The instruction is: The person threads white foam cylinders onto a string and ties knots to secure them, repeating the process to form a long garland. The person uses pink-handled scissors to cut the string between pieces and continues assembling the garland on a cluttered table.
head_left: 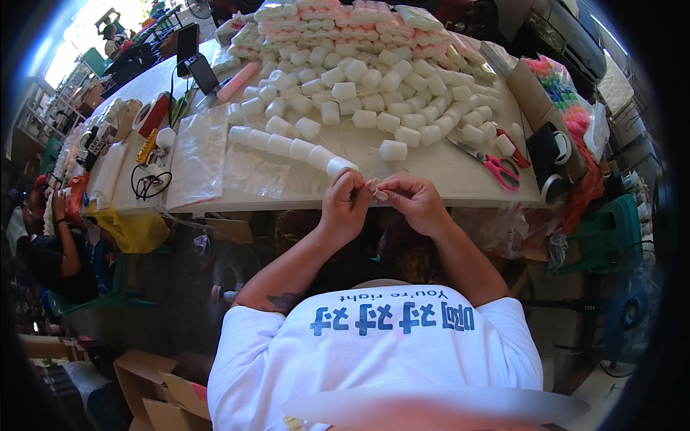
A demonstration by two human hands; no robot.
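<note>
At the near table edge, my left hand (343, 200) and my right hand (417, 202) are close together, both with fingers pinched. Between the fingertips shows a small whitish, thin, crumpled piece (376, 191), too small to name. Just beyond my left hand ends a curved row of short white cylinders (300, 149), lying end to end. Farther back spreads a large heap of similar white cylinders (359, 93), some with thin strings. A single white cylinder (393, 150) lies apart, beyond my right hand.
Pink-handled scissors (501, 171) lie to the right. Clear plastic bags (198, 154) and a black cable (151, 181) lie to the left. Packed bags (338, 25) are stacked at the back. A green chair (611, 230) stands at right; another person (57, 244) sits far left.
</note>
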